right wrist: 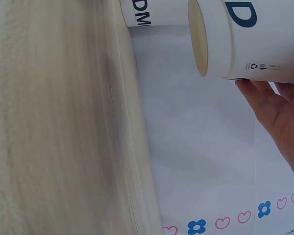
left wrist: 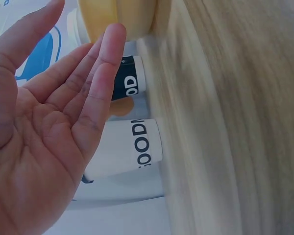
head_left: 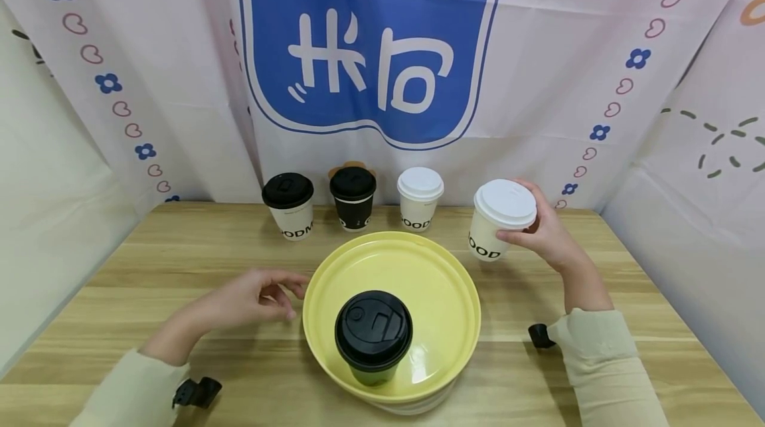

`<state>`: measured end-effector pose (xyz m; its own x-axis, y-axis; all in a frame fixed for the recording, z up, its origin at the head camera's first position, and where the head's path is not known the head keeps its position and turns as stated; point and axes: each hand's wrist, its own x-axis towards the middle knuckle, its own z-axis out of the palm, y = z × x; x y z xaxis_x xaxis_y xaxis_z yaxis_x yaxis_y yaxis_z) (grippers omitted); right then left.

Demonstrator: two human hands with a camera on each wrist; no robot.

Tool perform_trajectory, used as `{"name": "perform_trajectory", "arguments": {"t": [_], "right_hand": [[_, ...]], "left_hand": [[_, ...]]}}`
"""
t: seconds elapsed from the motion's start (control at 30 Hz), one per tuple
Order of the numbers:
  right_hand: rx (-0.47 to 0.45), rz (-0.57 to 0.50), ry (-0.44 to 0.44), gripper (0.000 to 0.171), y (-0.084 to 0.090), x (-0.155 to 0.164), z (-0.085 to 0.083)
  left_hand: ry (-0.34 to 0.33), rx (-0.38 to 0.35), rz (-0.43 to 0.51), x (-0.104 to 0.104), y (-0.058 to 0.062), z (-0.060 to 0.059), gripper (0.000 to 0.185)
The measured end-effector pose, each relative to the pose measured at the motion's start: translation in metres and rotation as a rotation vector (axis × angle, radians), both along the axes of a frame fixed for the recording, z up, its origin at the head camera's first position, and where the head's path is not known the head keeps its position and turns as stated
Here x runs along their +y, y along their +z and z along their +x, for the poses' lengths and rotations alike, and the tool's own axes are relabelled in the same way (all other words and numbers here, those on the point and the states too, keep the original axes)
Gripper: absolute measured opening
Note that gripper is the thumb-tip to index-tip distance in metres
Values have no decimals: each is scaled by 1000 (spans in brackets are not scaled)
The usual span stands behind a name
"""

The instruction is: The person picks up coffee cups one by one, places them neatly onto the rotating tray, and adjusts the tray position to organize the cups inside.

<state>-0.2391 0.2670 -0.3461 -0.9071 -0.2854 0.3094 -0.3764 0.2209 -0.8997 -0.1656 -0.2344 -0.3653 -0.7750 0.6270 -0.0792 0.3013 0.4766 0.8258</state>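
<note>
My right hand [head_left: 546,234] grips a white paper cup with a white lid [head_left: 487,234]. In the right wrist view the base of this cup [right wrist: 264,44] shows, raised off the table. My left hand [head_left: 254,297] is beside the left rim of a round yellow tray [head_left: 442,294], its fingers loosely bent and holding nothing. Whether its fingertips touch the rim I cannot tell. A green cup with a black lid [head_left: 373,334] stands on the front part of the tray. In the left wrist view the left palm [left wrist: 44,142] faces the camera.
Along the back of the wooden table [head_left: 239,374] stand a white cup with a black lid [head_left: 293,218], a black cup [head_left: 354,208] and a smaller white cup with a white lid [head_left: 418,208]. Behind them hangs a printed curtain [head_left: 538,82]. The tray sits on a pale round base [head_left: 418,405].
</note>
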Motion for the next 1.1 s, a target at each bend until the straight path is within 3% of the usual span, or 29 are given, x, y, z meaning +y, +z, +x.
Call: {"name": "perform_trajectory", "arguments": {"t": [0.47, 1.1], "right_hand": [[-3, 10, -3, 88, 0, -1, 0], [3, 0, 2, 87, -2, 2, -1]], "left_hand": [[16, -24, 56, 4, -5, 0, 66], [15, -30, 69, 7, -12, -14, 70]]}}
